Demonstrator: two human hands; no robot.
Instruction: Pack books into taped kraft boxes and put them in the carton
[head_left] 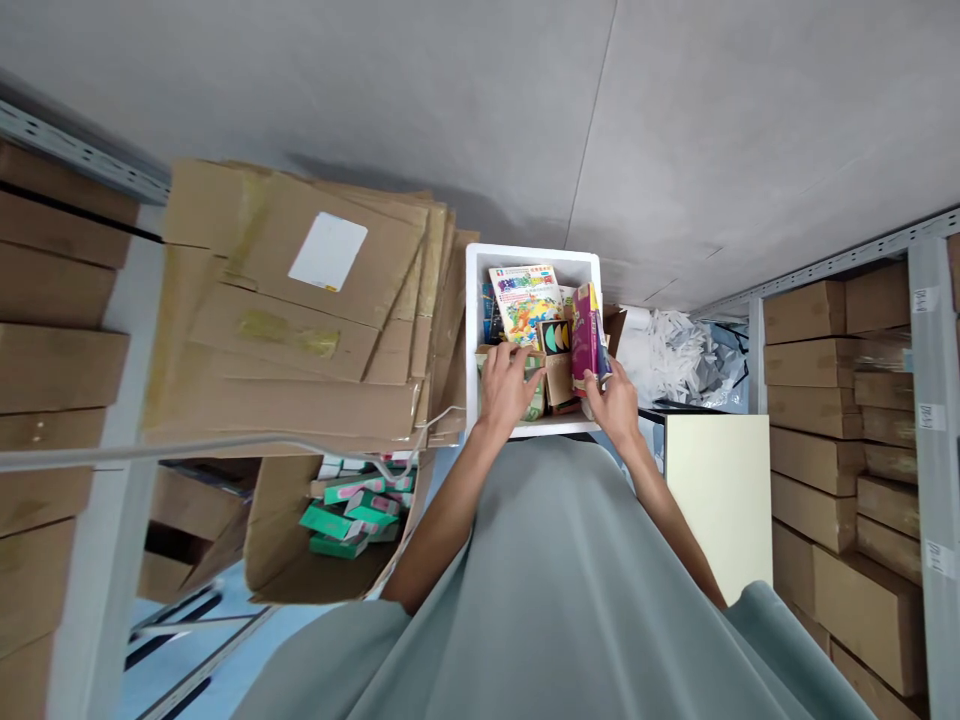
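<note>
A white foam box (592, 258) holding packs and booklets is in front of me. My right hand (615, 405) grips the lower end of a purple box (583, 340), its thumb on the near face. A dark blue item shows behind that box's right side. My left hand (507, 388) is at the container's near left, its curled fingers on a greenish box (535, 400) that they partly cover. Between the hands stands a brown and black pack (557, 375) with coloured half-circles. A colourful booklet (529, 300) leans behind it.
Flattened cardboard (300, 350) is stacked at left, above an open carton (277, 530) of green and white packs. A white cable (285, 440) crosses there. Shelves with brown cartons (810, 400) flank both sides. Shredded white paper (686, 350) and a cream panel (718, 500) are at right.
</note>
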